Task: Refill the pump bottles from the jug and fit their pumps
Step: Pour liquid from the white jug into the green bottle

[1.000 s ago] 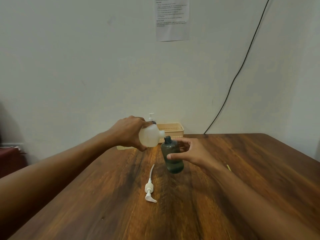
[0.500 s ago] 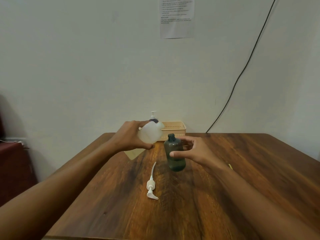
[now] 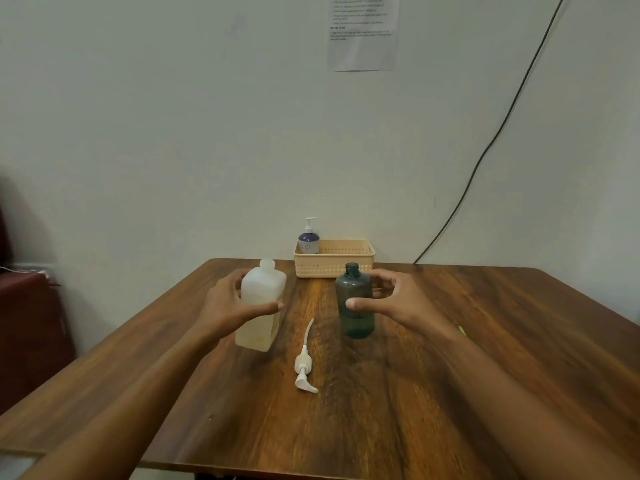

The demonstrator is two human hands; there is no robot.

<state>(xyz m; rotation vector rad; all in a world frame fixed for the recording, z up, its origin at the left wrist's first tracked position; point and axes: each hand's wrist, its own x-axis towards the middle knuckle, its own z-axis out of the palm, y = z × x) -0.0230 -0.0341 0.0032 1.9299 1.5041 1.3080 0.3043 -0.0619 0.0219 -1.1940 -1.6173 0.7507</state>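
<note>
Table (image 3: 381,427): dark wood, and both your forearms reach out over it.
Loose pump (image 3: 303,367): it lies flat on the table nearest you, between your arms. Its nozzle points toward you and its dip tube runs away toward the bottles.
Left hand (image 3: 225,303): you grip the jug (image 3: 261,289) round its middle, thumb across the front and fingers behind it.
Jug: pale and translucent, nearly upright, neck uncapped. It is left of the pump; I cannot tell whether its base touches the table.
Right hand (image 3: 398,299): it curls wide round the green bottle (image 3: 356,320), thumb tip on the front, fingers round the far side, palm off it.
Green bottle: it stands upright on the table, right of the pump, with its neck open and no pump fitted.
Basket (image 3: 334,268): beige, at the far edge against the wall.
Purple bottle (image 3: 308,241): it stands in the basket's left end with its pump on.
Wall: a printed sheet (image 3: 362,32) hangs above, and a black cable (image 3: 485,150) runs down to the table's far right.
</note>
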